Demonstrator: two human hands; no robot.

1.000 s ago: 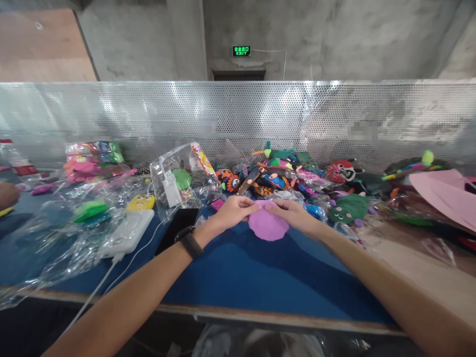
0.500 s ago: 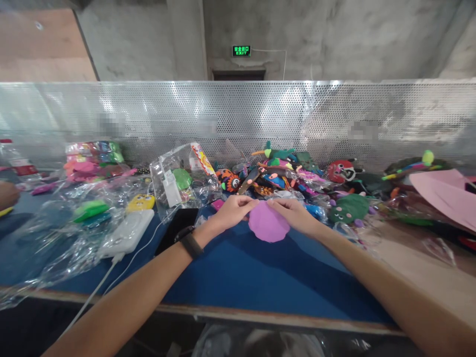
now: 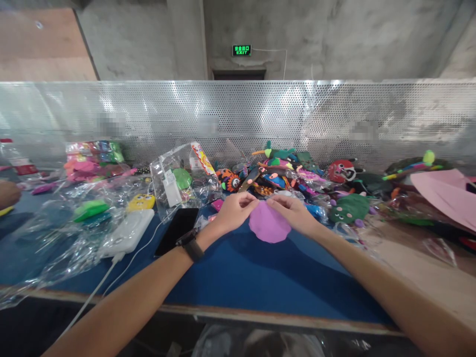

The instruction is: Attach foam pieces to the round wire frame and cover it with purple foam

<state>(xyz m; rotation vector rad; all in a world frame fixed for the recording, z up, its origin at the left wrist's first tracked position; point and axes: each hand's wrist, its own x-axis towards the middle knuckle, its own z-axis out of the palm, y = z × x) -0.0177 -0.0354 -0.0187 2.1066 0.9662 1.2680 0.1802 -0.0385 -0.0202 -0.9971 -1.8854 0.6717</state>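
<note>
A flat purple clay disc (image 3: 269,225) with a wavy edge lies on the blue table cover (image 3: 253,272). My left hand (image 3: 235,210) pinches its upper left rim with fingers closed. My right hand (image 3: 293,212) pinches the upper right rim the same way. A black band sits on my left wrist. Both forearms stretch across the table toward the disc.
Behind the disc lies a heap of coloured clay figures (image 3: 282,173) in plastic wrap. A black phone (image 3: 177,230), a white power bank (image 3: 128,233) with cable and clear bags (image 3: 178,178) lie at left. A perforated metal screen (image 3: 238,119) closes the back. Another person's hand (image 3: 7,194) shows at far left.
My left hand has slid slightly off the disc's left side toward its top edge, baring more of the purple clay. The disc has stayed in place.
</note>
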